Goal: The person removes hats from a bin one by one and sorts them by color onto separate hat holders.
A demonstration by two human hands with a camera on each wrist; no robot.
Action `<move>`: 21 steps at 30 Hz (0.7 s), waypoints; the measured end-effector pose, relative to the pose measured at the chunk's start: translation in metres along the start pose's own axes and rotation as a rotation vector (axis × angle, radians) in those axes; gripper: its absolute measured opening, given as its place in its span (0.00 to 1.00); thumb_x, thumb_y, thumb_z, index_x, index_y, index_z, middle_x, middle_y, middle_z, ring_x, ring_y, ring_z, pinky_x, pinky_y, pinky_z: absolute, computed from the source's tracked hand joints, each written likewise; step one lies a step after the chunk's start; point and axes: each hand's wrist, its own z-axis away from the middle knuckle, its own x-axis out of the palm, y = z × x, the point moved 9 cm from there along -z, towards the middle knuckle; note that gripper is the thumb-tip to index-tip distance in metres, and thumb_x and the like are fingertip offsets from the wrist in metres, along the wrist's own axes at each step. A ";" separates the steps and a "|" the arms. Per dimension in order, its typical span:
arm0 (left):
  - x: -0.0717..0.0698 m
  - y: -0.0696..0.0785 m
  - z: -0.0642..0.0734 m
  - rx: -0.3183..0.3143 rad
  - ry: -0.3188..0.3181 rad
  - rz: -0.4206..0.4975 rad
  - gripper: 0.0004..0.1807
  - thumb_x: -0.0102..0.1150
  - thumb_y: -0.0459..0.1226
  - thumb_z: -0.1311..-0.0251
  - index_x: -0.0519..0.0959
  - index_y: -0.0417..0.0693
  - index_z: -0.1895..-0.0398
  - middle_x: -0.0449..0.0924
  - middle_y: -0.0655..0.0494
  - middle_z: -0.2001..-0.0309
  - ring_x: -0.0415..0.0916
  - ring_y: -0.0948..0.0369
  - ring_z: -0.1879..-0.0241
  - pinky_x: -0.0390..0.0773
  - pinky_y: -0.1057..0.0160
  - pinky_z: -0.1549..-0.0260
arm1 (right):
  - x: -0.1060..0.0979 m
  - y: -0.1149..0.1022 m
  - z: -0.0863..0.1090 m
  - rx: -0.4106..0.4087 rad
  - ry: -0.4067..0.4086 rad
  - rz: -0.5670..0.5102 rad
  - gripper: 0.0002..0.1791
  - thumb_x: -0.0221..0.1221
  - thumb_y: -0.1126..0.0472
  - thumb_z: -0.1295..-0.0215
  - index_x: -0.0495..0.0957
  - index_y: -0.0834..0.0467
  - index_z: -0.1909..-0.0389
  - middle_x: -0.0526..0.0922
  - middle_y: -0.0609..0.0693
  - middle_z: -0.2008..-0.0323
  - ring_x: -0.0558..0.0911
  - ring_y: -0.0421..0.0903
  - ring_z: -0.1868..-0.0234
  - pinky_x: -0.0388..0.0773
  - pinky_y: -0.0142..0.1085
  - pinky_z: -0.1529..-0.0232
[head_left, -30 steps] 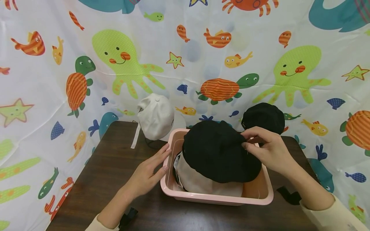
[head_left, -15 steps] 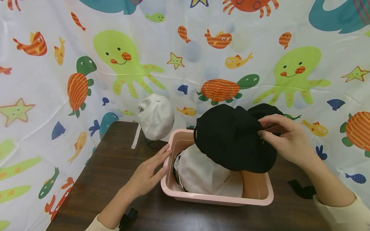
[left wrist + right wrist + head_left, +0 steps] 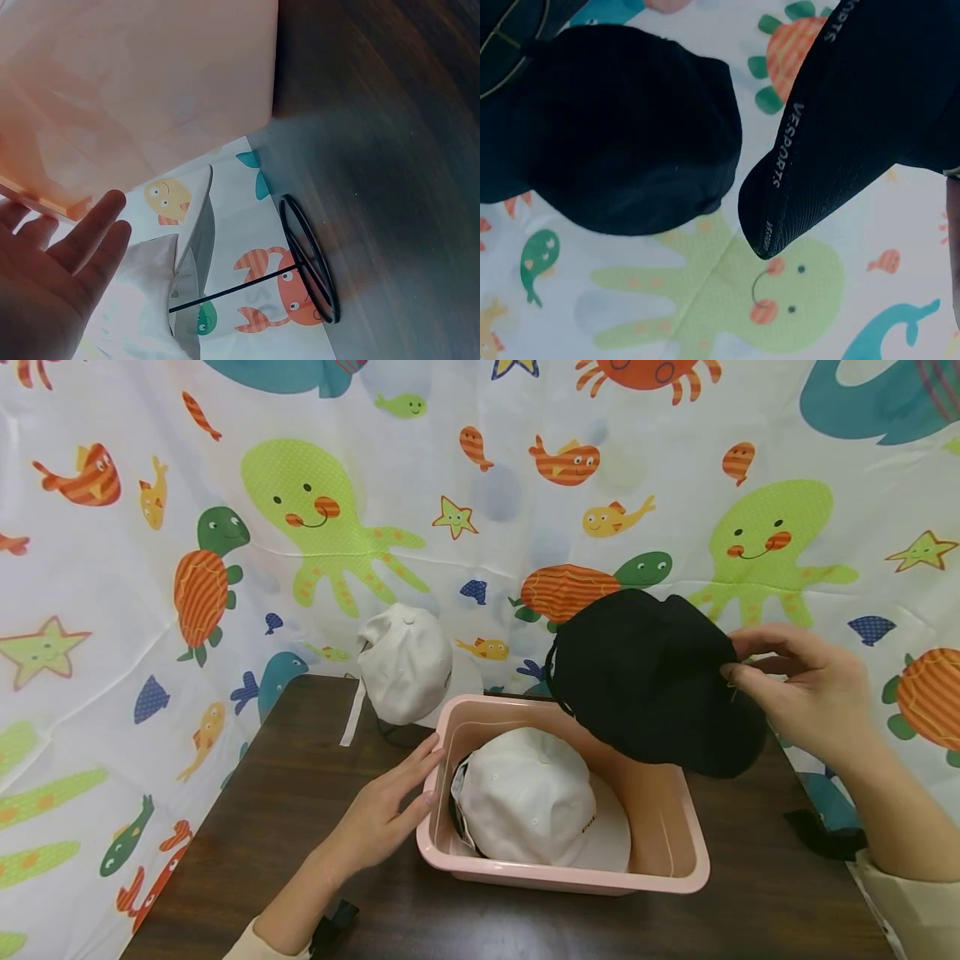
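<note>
My right hand pinches the brim of a black cap, which hangs over the back right of a pink plastic tub. In the right wrist view the underside of the held cap shows lettering on its inner band. My left hand has its fingers straight and rests them against the tub's left rim. Inside the tub lies a white cap, crown up, with its brim toward the right and small dark lettering near the brim.
A second white cap sits on a black wire stand at the back left. Another black cap appears in the right wrist view, hidden in the head view. Behind the dark wooden table hangs a sea-animal curtain.
My right hand has lifted the black cap up and to the right, off the white cap in the tub, which now shows fully. The left hand has stayed at the rim.
</note>
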 end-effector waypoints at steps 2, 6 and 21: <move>0.000 0.000 0.000 -0.001 0.002 0.003 0.30 0.55 0.40 0.24 0.67 0.49 0.21 0.57 0.58 0.18 0.63 0.55 0.23 0.66 0.57 0.29 | -0.005 0.003 -0.003 0.013 0.003 0.038 0.19 0.64 0.87 0.50 0.85 0.73 0.56 0.83 0.27 0.61 0.82 0.25 0.63 0.74 0.15 0.57; -0.001 -0.001 0.000 0.002 0.011 0.014 0.30 0.56 0.40 0.24 0.67 0.49 0.21 0.58 0.58 0.18 0.62 0.55 0.23 0.62 0.64 0.27 | -0.014 0.009 -0.009 0.038 0.002 0.111 0.20 0.64 0.86 0.46 0.85 0.72 0.52 0.81 0.24 0.59 0.80 0.24 0.61 0.73 0.14 0.55; 0.004 -0.002 0.001 0.015 0.063 0.079 0.30 0.55 0.36 0.25 0.68 0.46 0.22 0.58 0.55 0.18 0.62 0.56 0.23 0.53 0.75 0.28 | -0.033 0.058 -0.018 0.209 0.042 0.184 0.18 0.64 0.76 0.37 0.83 0.69 0.46 0.79 0.22 0.62 0.78 0.24 0.61 0.70 0.12 0.57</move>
